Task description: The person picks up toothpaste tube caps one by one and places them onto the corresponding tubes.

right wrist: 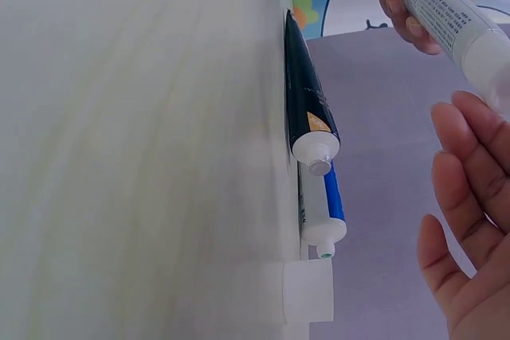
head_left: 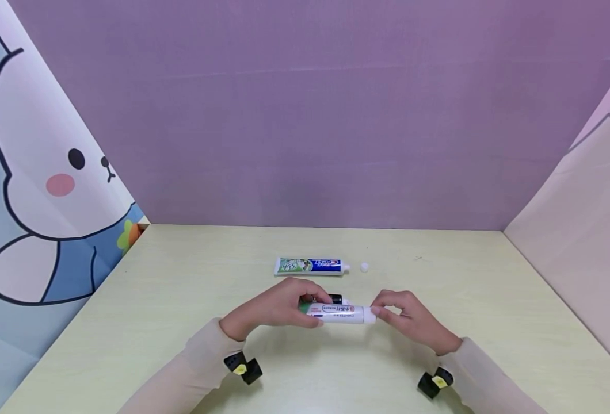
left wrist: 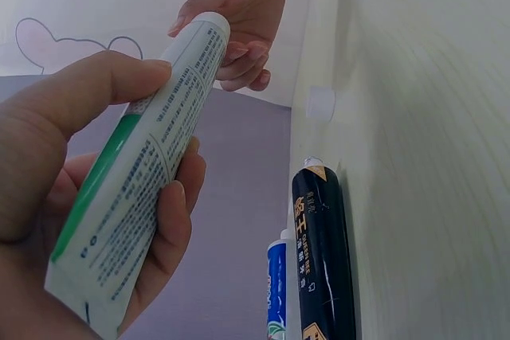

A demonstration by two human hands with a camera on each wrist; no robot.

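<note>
1. Left hand (head_left: 289, 302) clamps a white toothpaste tube (head_left: 338, 313) above the table (head_left: 191, 259); right hand (head_left: 414, 317) pinches its white cap (head_left: 370, 315).
2. The tube looks light, soft, perhaps slippery; best held mid-body without squeezing.
3. Its long axis runs left to right, cap end pointing rightward.

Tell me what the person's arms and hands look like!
The left sleeve and right sleeve are long, plain and pale beige. The left hand and right hand wear no gloves. Each wrist has a boxy black camera with a yellow patch.
</note>
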